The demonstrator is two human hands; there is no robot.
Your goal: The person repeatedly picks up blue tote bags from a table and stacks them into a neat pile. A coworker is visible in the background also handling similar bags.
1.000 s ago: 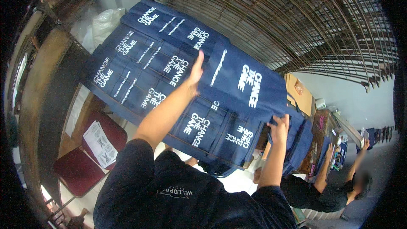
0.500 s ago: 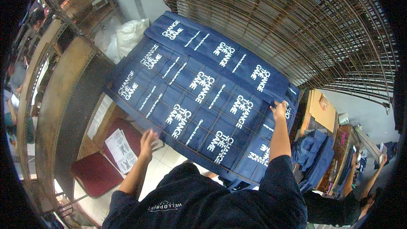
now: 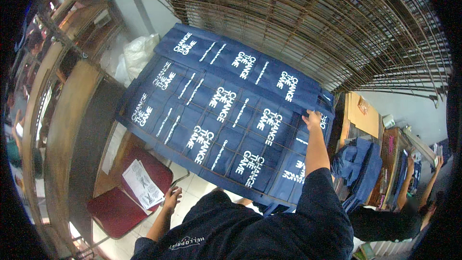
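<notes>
Grey-walled workroom, navy cloth bags spread on a wire rack

The navy bag (image 3: 302, 90) at the right end of the far row lies on the rack, smooth and matte with white lettering; its strap end bunches into a dark tangle hard to sort out. The right hand (image 3: 314, 119) is at its near right corner, fingers bent against the cloth; their tips are partly hidden, so whether they are clamped on the hem I cannot tell. More bags (image 3: 192, 108) lie nearer the person, crossed by the rusty wire grid (image 3: 263, 194), which cuts their lettering into squares. The black shirt (image 3: 269, 238) covers part of the near right edge.

The left hand (image 3: 172, 199) hangs in the air just beside a dark red padded chair (image 3: 108, 212), fingers apart and slightly curled. Printed papers (image 3: 143, 183) lie across its two cushions, the print too small to read. Past the far left corner sits a crumpled, cloudy plastic sack (image 3: 141, 50); beyond the far row, stacked wire racks (image 3: 298, 29) fan out, cut off above.

At right are flat tan cardboard (image 3: 363, 115) and slumped navy cloth (image 3: 358, 168). A co-worker in a black top (image 3: 385, 224) is partly hidden, with small, blurred hands.
</notes>
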